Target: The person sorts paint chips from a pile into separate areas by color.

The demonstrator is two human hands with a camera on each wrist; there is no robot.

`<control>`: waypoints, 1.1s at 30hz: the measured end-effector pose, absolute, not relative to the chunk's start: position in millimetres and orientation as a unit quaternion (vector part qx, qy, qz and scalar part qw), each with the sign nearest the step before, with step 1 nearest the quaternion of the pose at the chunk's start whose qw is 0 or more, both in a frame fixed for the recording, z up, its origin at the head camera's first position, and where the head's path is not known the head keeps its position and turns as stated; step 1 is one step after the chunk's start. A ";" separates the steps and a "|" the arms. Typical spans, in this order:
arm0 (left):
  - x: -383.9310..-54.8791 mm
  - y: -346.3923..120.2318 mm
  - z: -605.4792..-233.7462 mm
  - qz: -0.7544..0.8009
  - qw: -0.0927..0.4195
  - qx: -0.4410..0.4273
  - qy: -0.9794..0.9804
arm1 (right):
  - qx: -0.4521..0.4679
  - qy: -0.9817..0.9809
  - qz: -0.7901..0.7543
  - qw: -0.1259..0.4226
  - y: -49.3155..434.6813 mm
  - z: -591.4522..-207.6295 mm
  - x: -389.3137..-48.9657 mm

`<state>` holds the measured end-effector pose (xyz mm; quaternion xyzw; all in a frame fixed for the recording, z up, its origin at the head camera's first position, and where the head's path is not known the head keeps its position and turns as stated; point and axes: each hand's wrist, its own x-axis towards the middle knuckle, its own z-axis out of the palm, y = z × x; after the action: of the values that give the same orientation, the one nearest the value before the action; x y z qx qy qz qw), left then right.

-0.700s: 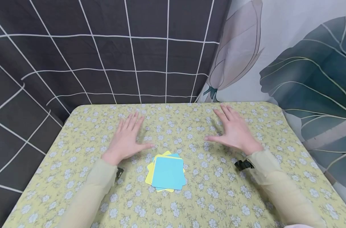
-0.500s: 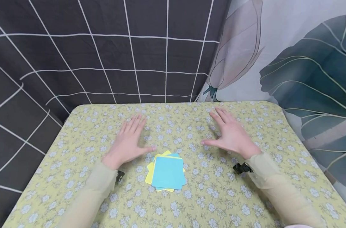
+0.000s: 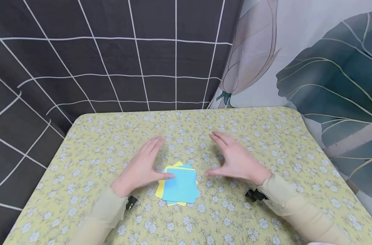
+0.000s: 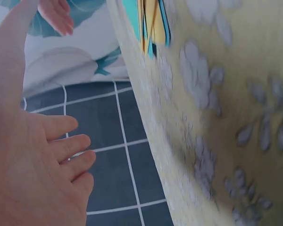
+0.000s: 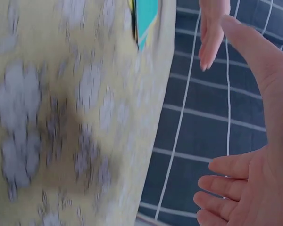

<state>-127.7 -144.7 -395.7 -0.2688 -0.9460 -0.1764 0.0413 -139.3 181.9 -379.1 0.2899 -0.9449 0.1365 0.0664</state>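
Note:
A loose stack of blue and yellow square cards [image 3: 180, 188] lies on the flowered table, a blue one on top and several corners sticking out askew. My left hand [image 3: 141, 166] hovers at the stack's left, its thumb extended over the top card's upper edge in the head view. To the right of the cards, my right hand [image 3: 238, 160] is held apart from them, thumb pointing toward the stack. Both hands hold nothing. In the left wrist view, the stack's edge [image 4: 153, 23] shows several layers; the right wrist view shows only a corner of the cards [image 5: 145, 19].
A yellow cloth with pale flowers [image 3: 112, 136] covers the table. Behind it hangs a dark curtain with a white grid [image 3: 155, 58]. At the right is a light curtain with large leaf and flower prints [image 3: 336, 78]. Each wrist wears a dark strap mount [image 3: 255, 195].
Both hands have moved inward and nearer to the person, closing in on the cards from either side. The cards have stayed in place.

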 end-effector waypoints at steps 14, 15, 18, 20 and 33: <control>-99.8 -134.8 -399.0 -0.195 -0.022 -0.307 -0.931 | 0.337 -0.929 0.152 0.033 147.8 -396.1 -106.9; -98.1 -134.2 -399.4 -0.196 -0.030 -0.309 -0.930 | 0.341 -0.927 0.154 0.031 145.9 -398.1 -105.7; -93.9 -132.6 -401.0 -0.194 -0.056 -0.314 -0.928 | 0.354 -0.920 0.166 0.020 141.0 -403.3 -102.4; -92.6 -131.9 -402.9 -0.189 -0.068 -0.318 -0.926 | 0.362 -0.916 0.173 0.010 137.9 -406.6 -100.6; -89.1 -129.6 -404.5 -0.212 -0.104 -0.320 -0.918 | 0.356 -0.913 0.198 -0.026 130.0 -419.1 -93.4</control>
<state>-89.1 -129.6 -404.5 -0.3197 -0.9175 -0.2124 -0.1039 -93.4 130.0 -419.1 0.3557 -0.9130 0.1983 -0.0256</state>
